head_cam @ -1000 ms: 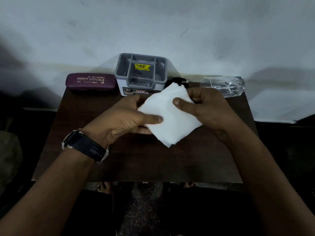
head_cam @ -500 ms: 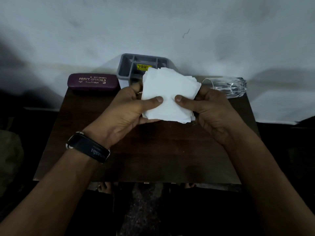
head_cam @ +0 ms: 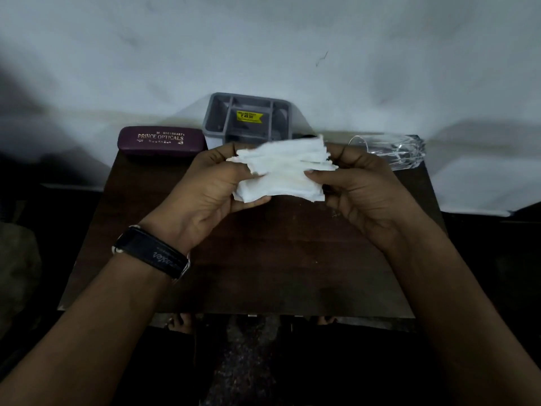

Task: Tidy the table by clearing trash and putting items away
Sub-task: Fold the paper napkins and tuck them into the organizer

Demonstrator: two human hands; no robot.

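- I've got the napkins (head_cam: 281,168) at frame centre, lifted off the worktop (head_cam: 263,259).
- My left grip (head_cam: 210,183) pinches their left edge, thumb on top, and my right grip (head_cam: 360,186) pinches the right edge. That squares up the loose stack, I'd say.
- The tray (head_cam: 248,118) sits just behind, upper centre, and is likely their home.
- The case (head_cam: 161,140) is upper left, and the glass (head_cam: 389,152) lies on its side at right.

Over a dark wooden table (head_cam: 263,273), the left hand (head_cam: 210,189) and right hand (head_cam: 360,189) pinch a folded white paper tissue (head_cam: 281,168). Behind it stand a maroon spectacle case (head_cam: 161,141), a grey plastic organiser (head_cam: 248,118) and a toppled clear glass (head_cam: 389,150).
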